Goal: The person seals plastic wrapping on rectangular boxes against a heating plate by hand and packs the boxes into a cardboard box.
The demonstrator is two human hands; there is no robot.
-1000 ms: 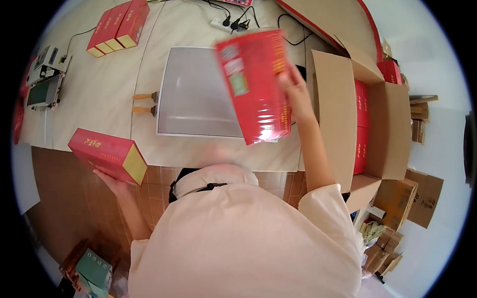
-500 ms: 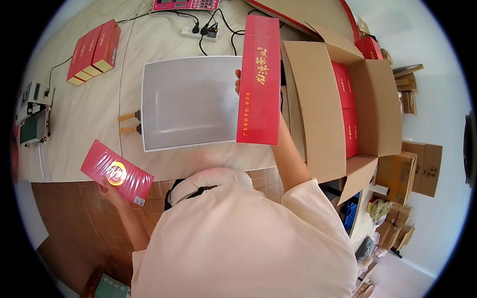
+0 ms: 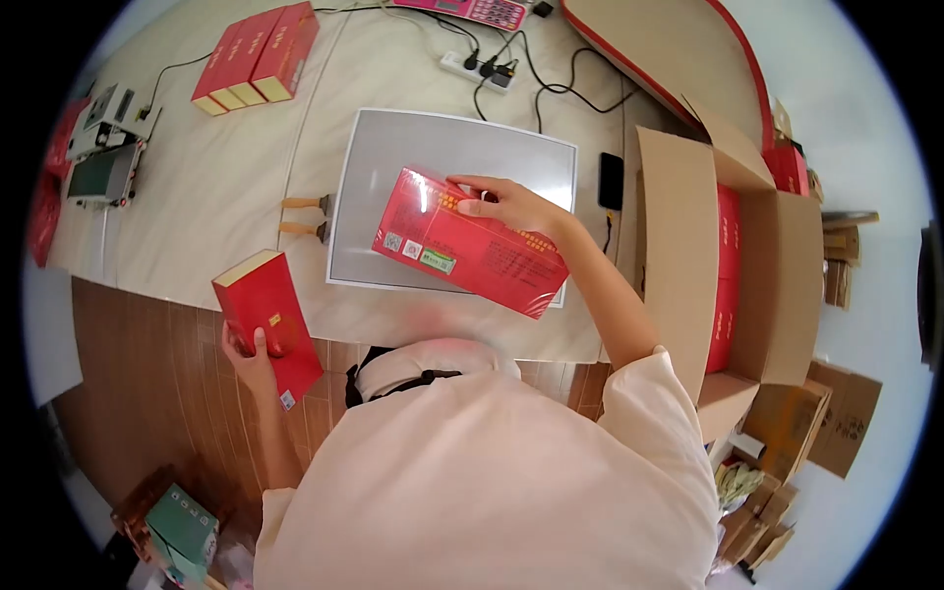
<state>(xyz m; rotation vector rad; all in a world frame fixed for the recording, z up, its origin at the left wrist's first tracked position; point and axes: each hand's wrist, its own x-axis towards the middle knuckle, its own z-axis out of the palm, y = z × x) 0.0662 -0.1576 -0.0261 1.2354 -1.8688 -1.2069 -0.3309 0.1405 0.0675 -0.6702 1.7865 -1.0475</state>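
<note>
My left hand [image 3: 251, 354] is closed around a red box [image 3: 270, 320], its thumb on the front face. This box tilts over the table's front edge, with its pale yellowish end facing up and a small white label near its lower corner. In my right hand [image 3: 506, 208] is a second red box [image 3: 462, 251], glossy with clear wrap, gripped at its upper edge. Printed text, a square code and a green-and-white label show on its face. It slants above a grey panel with a white rim [image 3: 356, 197], hiding part of it.
Several red boxes [image 3: 256, 59] stand in a row at the back left. An open cardboard carton [image 3: 678, 226] holding red boxes stands on the right. A black phone [image 3: 611, 180], a power strip [image 3: 477, 71], cables and two wooden-handled tools [image 3: 303, 228] lie about the panel.
The right-hand box has turned from its narrow lettered side to its printed face and come lower over the panel. The left-hand box has rotated, its pale end now showing. The view has shifted left.
</note>
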